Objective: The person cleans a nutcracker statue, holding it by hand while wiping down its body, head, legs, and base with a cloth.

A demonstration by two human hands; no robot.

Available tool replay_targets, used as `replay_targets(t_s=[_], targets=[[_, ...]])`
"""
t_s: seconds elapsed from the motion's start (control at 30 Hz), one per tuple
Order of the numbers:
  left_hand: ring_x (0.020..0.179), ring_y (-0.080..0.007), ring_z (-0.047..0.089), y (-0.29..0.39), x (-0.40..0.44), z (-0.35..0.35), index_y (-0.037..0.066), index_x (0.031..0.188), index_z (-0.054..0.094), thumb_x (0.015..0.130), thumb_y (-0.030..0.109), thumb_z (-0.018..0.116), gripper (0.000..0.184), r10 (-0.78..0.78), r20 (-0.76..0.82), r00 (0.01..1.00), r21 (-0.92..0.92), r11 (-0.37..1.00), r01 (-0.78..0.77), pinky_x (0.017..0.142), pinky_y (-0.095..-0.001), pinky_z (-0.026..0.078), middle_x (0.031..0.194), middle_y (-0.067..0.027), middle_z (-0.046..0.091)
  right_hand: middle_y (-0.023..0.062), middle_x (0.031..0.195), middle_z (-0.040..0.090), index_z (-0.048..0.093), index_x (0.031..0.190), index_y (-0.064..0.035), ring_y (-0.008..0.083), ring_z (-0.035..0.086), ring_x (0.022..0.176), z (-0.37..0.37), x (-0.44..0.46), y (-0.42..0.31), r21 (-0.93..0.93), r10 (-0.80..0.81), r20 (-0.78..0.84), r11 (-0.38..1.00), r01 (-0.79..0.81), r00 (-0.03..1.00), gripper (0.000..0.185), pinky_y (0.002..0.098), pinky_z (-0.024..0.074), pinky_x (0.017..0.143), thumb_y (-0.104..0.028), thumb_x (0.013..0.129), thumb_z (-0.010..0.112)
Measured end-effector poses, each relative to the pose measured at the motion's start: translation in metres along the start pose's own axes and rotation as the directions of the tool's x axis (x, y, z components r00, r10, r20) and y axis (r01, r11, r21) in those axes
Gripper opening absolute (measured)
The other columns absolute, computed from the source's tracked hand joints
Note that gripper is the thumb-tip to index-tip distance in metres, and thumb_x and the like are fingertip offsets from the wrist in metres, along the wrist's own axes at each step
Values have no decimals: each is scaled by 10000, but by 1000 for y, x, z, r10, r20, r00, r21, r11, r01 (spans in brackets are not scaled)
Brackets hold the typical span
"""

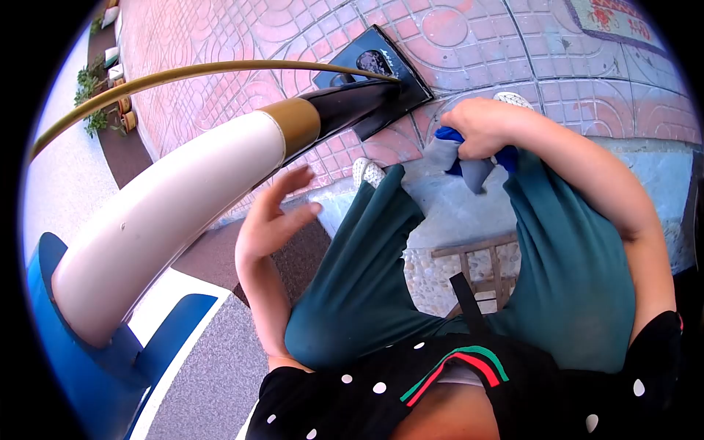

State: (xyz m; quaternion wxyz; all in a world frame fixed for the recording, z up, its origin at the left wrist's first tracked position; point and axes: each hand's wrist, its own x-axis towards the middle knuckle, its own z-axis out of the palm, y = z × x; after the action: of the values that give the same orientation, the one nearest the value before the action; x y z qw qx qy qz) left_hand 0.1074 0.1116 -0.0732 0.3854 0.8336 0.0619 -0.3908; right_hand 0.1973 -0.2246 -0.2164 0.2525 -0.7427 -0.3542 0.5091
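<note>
My right hand [485,129] is closed around a bunched blue and grey cloth [475,172], whose loose ends hang below the fingers over my right knee. To the left, my left hand [275,216] is held up with thumb and fingers apart and nothing in it. Beside that hand slants a large white curved post [172,213] with a gold band [293,128] and a dark lower section [352,103]. This post ends at a black square base plate [414,81] on the ground. I cannot tell whether the left hand touches the post.
A thin gold-brown curved bar [220,67] arches above the post. Blue metal parts [81,367] surround its near end. Patterned pink paving [455,33] spreads ahead, with a mat [616,22] at top right. A wooden frame [495,268] lies between my legs; potted plants [89,103] stand far left.
</note>
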Motion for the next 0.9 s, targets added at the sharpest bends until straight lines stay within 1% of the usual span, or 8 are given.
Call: replay_targets(t_s=[0.13, 0.4, 0.47, 0.57, 0.67, 0.77, 0.83, 0.9], targets=[[1156, -317, 581, 77, 23, 37, 24, 1312, 543, 821, 249, 741, 576, 285, 350, 892, 151, 923, -354, 998, -380, 433, 1251, -173, 605, 238, 1021, 658, 589, 1064, 21, 378, 627, 998, 23, 23, 14, 194, 103, -219, 979, -60, 970, 421, 438, 509, 846, -186, 709, 683], [1347, -236, 381, 195, -13, 146, 103, 1356, 504, 843, 286, 532, 545, 951, 67, 302, 184, 286, -940, 1037, -564, 393, 1471, -76, 406, 104, 1039, 565, 585, 1023, -92, 278, 609, 974, 47, 82, 33, -497, -274, -669, 856, -142, 690, 289, 392, 522, 775, -125, 748, 663], [1405, -69, 227, 208, -22, 164, 87, 1518, 184, 987, 320, 453, 639, 900, -54, 433, 260, 431, -864, 1147, -370, 235, 1572, -19, 212, 48, 1023, 560, 615, 995, -125, 211, 563, 1021, 54, 94, 45, -600, -382, -669, 784, -160, 637, 214, 312, 486, 788, -141, 782, 625], [1432, -31, 139, 214, -48, 144, 73, 1541, 102, 1023, 311, 361, 626, 809, 327, 489, 454, 319, -832, 1189, -346, 131, 1601, -9, 129, 35, 1021, 565, 652, 948, -125, 207, 553, 1022, 56, 101, 50, -698, -465, -577, 707, -110, 671, 167, 309, 463, 794, -147, 786, 616], [1442, -42, 120, 218, -27, 98, 65, 1539, 76, 1034, 272, 325, 600, 812, 509, 284, 774, -288, -564, 1197, -306, 83, 1598, -69, 128, 32, 1024, 570, 671, 957, -117, 197, 525, 1031, 58, 104, 30, -691, -393, -526, 715, -109, 754, 183, 297, 435, 803, -138, 781, 627], [1426, -171, 260, 212, -24, 78, 154, 1491, 273, 882, 340, 572, 704, 623, 755, 206, 551, -431, -714, 1127, -462, 264, 1563, -72, 244, 71, 1046, 593, 677, 994, -89, 246, 552, 1039, 60, 104, 24, -636, -343, -434, 772, -13, 833, 241, 335, 458, 833, -100, 754, 661], [1388, -239, 350, 201, -14, 82, 162, 1422, 404, 839, 300, 640, 645, 607, 590, 533, 520, 220, -826, 1103, -502, 307, 1511, -106, 344, 129, 1076, 609, 661, 1067, -73, 319, 593, 1029, 66, 98, 21, -111, -196, 39, 974, 199, 980, 355, 405, 484, 863, -80, 712, 662], [1346, -285, 426, 185, -3, 86, 151, 1355, 508, 812, 239, 687, 579, 476, 432, 766, 504, 577, -643, 1083, -524, 338, 1453, -133, 436, 173, 1097, 612, 631, 1148, -73, 370, 604, 1025, 75, 78, 14, 11, -161, -43, 987, 162, 986, 474, 450, 483, 896, -73, 674, 650]])
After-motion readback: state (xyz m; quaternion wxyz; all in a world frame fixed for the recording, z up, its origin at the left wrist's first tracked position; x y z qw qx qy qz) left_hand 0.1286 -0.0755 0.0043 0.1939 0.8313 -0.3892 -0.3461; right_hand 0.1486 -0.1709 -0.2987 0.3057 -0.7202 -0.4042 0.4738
